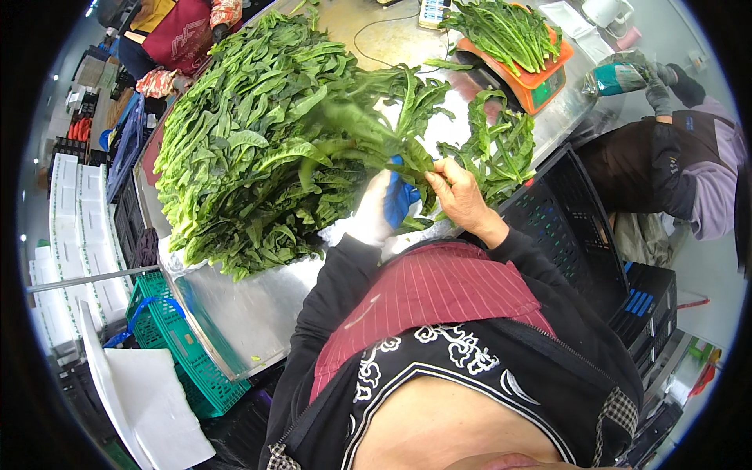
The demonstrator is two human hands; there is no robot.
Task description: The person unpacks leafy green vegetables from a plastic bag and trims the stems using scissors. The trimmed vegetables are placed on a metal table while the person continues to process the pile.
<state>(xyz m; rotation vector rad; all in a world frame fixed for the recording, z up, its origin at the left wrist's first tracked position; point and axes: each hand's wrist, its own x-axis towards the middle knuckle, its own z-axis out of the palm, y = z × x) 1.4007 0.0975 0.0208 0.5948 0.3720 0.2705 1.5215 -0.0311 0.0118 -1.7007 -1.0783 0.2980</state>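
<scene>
My left hand (395, 202), in a white glove with blue coating, is closed around the stem ends of some leafy greens (376, 141), whose leaves are blurred. Against it, my bare right hand (458, 191) pinches a leaf stem between thumb and fingers. A large heap of long-leaved greens (252, 135) fills the table to the left of my hands. More loose leaves (499, 141) lie to the right on a white surface. Beyond them, an orange scale (543, 91) with a lit display bears a pile of greens (508, 35).
The metal table (252, 317) runs under the heap. A black crate (558, 223) stands at the right edge, and green crates (188, 352) are at lower left. One co-worker (182, 35) is across the table; another (664, 153) at right holds a plastic bag (617, 76).
</scene>
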